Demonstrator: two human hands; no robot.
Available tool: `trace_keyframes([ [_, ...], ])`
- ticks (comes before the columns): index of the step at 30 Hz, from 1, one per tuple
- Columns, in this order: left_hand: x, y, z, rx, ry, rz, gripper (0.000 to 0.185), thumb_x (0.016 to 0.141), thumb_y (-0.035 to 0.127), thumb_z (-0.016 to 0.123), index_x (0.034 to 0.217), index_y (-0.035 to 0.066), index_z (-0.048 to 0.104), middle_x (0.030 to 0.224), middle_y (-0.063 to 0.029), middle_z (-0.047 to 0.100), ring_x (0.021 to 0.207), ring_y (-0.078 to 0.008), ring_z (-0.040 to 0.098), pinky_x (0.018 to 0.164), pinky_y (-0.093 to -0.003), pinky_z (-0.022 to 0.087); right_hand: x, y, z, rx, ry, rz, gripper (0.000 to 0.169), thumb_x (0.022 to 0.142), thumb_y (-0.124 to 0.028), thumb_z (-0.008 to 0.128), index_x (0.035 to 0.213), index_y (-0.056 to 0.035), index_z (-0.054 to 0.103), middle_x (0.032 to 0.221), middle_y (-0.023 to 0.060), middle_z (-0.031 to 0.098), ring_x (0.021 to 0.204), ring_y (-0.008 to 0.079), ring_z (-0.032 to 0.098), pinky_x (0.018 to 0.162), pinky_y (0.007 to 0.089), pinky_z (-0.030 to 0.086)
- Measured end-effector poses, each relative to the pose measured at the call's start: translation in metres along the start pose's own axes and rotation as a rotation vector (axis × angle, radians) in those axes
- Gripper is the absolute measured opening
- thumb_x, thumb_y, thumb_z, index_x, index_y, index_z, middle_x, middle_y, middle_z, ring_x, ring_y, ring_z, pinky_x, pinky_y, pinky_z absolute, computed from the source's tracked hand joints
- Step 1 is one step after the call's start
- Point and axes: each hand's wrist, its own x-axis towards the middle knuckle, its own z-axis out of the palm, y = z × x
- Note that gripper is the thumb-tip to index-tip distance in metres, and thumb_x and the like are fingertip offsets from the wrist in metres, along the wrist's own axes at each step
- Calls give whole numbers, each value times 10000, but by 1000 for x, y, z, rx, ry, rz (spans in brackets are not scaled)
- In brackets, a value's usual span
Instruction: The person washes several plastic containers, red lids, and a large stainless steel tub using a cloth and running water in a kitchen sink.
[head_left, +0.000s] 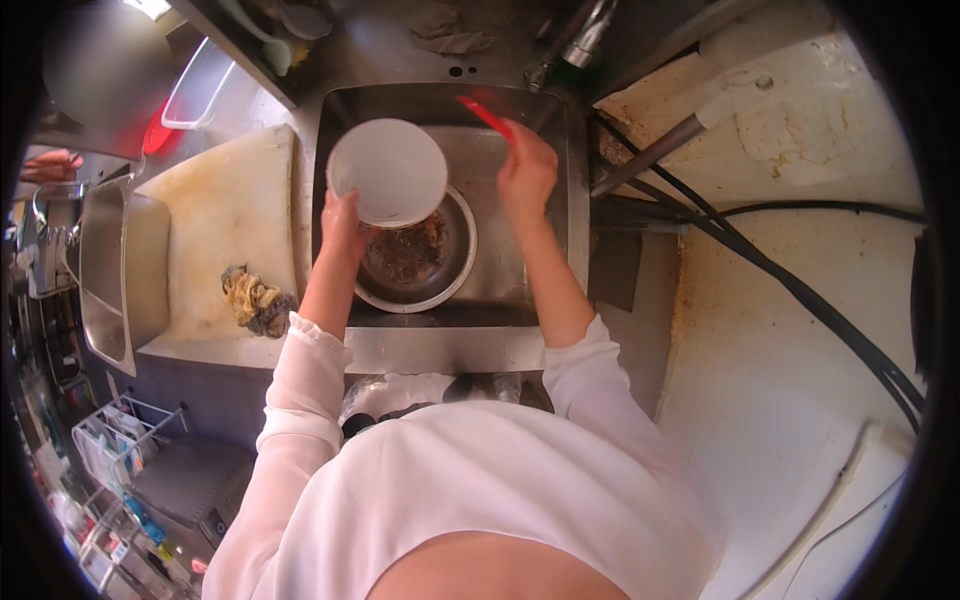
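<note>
My left hand (343, 225) grips the near left rim of a round white bowl (388, 171), its thumb over the edge. The bowl is held above a stainless steel sink (502, 262). Partly hidden beneath it, a round metal pan (466, 259) lies in the sink's left half, with dark brown residue (409, 251) across its bottom. My right hand (529, 171), over the right side of the sink, is closed around a slim red utensil (486, 116). Its far end is blurred, so its kind is unclear.
Left of the sink, a stained white cutting board (217, 202) bears a bunched mesh scrubber (259, 300) and a steel food pan (124, 274). A faucet (589, 41) rises behind the sink. Black hoses (795, 277) run along the right. Another person's hand (51, 165) shows far left.
</note>
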Motion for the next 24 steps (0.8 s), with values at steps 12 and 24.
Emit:
trace_keyframes([
  [12, -17, -7, -10, -420, -373, 6, 411, 920, 311, 427, 1263, 86, 399, 1223, -79, 481, 1072, -192, 510, 860, -344, 459, -30, -91, -32, 217, -564, -417, 436, 691, -255, 663, 1101, -143, 564, 1225, 59, 483, 1160, 263, 420, 960, 488, 270],
  [24, -46, 28, -22, -407, -521, 94, 574, 923, 456, 328, 1322, 44, 313, 1306, -84, 406, 1187, -184, 398, 990, -310, 308, -2, -57, 15, 803, -667, 429, 616, 771, -204, 655, 1280, -25, 357, 1227, 133, 477, 1110, 211, 475, 929, 305, 381],
])
